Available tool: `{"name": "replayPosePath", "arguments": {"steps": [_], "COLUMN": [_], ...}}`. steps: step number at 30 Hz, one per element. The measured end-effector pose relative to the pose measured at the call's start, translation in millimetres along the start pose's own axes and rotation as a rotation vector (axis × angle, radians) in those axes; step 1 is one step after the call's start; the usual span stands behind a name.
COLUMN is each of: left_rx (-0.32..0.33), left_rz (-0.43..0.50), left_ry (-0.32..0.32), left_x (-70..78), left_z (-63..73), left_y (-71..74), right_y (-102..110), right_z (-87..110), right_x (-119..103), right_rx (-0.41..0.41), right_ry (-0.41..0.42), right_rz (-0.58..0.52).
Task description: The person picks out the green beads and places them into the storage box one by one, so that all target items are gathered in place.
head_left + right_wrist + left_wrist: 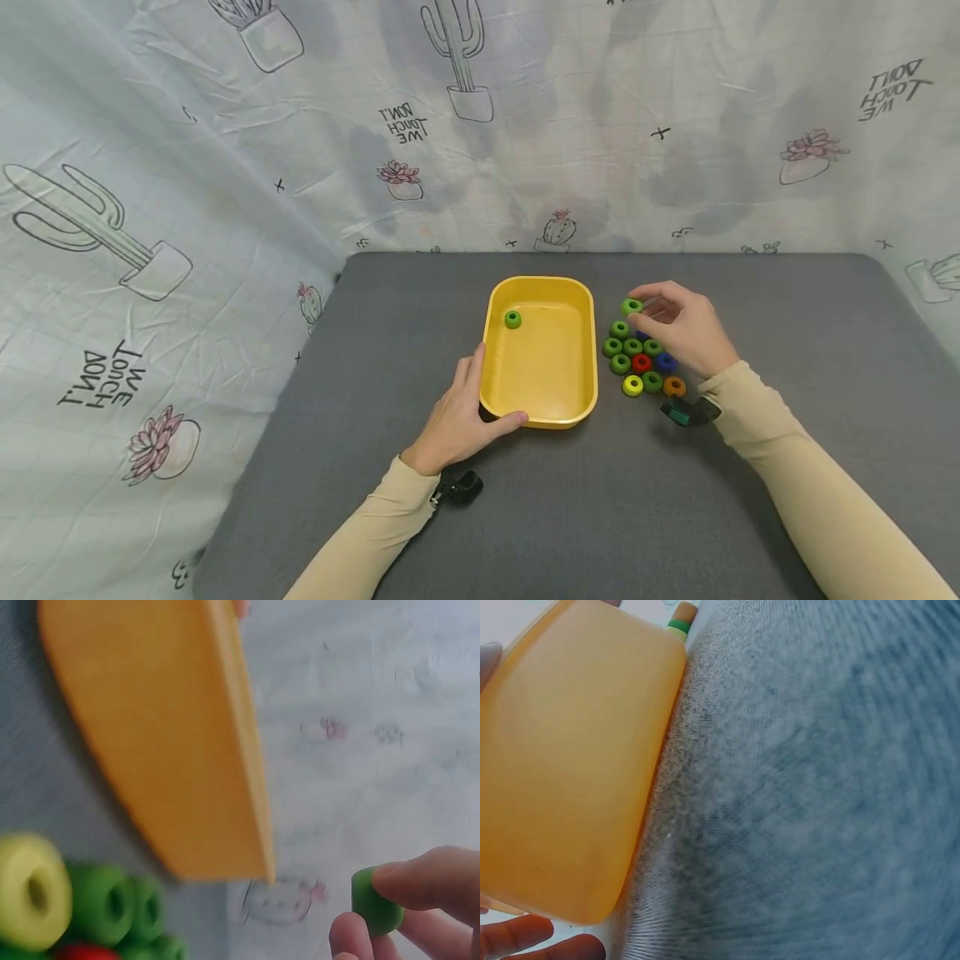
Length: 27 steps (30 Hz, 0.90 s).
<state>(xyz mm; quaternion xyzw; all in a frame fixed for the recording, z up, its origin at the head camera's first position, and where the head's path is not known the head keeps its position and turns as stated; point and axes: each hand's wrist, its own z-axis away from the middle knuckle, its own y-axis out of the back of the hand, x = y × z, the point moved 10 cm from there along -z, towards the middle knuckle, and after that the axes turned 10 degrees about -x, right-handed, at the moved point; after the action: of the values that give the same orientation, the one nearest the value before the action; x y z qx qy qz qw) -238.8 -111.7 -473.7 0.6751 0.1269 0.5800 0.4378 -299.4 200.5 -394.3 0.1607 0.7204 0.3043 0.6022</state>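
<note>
Between thumb and fingers, my right hand [686,327] pinches a green bead [632,307] with a hole through it, held above the other beads. The right wrist view shows the same green bead [376,901] at the fingertips. My left hand [467,414] spans the near left corner of a yellow tray [538,422], thumb along the near rim and fingers along the left side. One green bead [513,319] lies inside the tray. Right of the tray sits a cluster of beads, mostly green, with a red bead [641,363], a blue bead [665,362], a yellow bead [632,385] and an orange bead [674,387].
All of this stands on a dark grey table [420,292]. Behind and left of it hangs a pale cloth [600,150] printed with cacti. A dark wrist camera [692,412] on the right arm hangs close to the orange bead.
</note>
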Motion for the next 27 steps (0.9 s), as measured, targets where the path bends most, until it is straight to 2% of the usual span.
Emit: {"name": "replayPosePath", "arguments": {"steps": [6,12,21,27], "left_rx": [0.012,0.0,0.003,0.004], "left_rz": [-0.006,-0.006,-0.004,-0.004], "left_ry": [-0.012,-0.007,-0.004,-0.005], "left_x": [0.9,0.4,0.3,2.0], "left_z": [0.7,-0.2,0.3,2.4], "left_y": [1.1,0.0,0.2,1.0], "right_y": [-14.9,-32.0,-62.1,-83.2], "right_z": [-21.0,-40.7,-66.8,-81.2], "right_x": [-30.4,-49.9,-72.1,-71.3], "right_rx": [-0.04,-0.073,-0.129,-0.151], "right_ry": [0.055,0.091,0.087,0.034], "right_rz": [0.016,0.016,-0.005,-0.037]}}
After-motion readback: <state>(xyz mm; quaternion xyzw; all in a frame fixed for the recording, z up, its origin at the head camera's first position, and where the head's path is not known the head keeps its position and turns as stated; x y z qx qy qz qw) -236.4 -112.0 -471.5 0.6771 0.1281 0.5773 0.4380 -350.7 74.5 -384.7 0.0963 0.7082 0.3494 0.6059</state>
